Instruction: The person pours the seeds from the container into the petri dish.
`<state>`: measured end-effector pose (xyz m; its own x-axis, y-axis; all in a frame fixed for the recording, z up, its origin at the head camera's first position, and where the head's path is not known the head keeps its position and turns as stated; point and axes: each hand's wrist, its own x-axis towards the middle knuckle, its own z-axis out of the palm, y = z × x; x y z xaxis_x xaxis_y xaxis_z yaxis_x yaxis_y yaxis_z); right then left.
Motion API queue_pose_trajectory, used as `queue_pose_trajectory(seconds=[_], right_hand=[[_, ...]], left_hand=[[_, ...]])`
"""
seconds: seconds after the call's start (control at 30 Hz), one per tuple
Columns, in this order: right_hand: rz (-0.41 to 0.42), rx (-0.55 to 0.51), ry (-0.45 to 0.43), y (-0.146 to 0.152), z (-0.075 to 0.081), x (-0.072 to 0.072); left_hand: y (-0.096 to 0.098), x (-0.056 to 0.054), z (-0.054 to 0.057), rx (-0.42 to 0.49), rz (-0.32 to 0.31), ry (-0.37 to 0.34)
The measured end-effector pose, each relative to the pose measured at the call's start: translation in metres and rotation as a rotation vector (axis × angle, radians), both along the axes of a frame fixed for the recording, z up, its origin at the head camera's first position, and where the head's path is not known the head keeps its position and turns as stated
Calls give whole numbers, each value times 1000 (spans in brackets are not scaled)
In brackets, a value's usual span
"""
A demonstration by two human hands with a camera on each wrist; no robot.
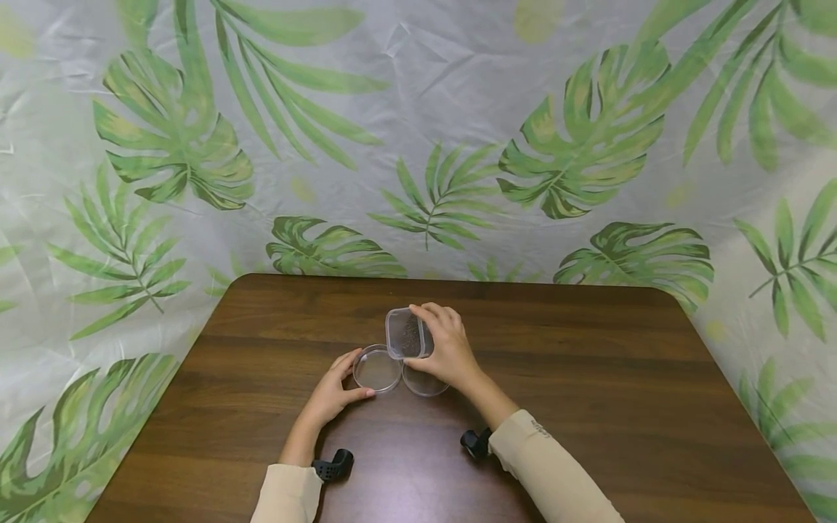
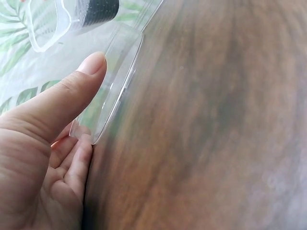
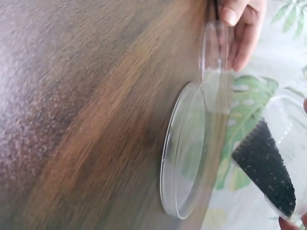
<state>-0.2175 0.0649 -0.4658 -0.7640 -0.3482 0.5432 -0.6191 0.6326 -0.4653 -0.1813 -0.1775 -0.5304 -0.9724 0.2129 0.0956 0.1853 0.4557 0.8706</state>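
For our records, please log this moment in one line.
left hand: holds dish; right hand: holds tilted box, dark grains inside; second dish: on table

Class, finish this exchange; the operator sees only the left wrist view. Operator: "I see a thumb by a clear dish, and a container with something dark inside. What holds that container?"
Observer: The right hand grips the container, shown in the head view.
Operator: What is the clear edge beyond my dish?
Observer: A second round dish, lying on the table.
Operator: What covers the person's forearms?
Observer: Beige sleeves.
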Motion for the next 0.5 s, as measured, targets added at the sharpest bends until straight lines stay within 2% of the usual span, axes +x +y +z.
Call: queue_pose_trajectory(seconds=[0.23,0.5], right_hand=[[13,89,80,-5,1,-1],[32,176,105,-8,1,-1]], left_hand=[[-2,0,-1,12,-4,-10],[-2,-1,-2,15,-11,-21]])
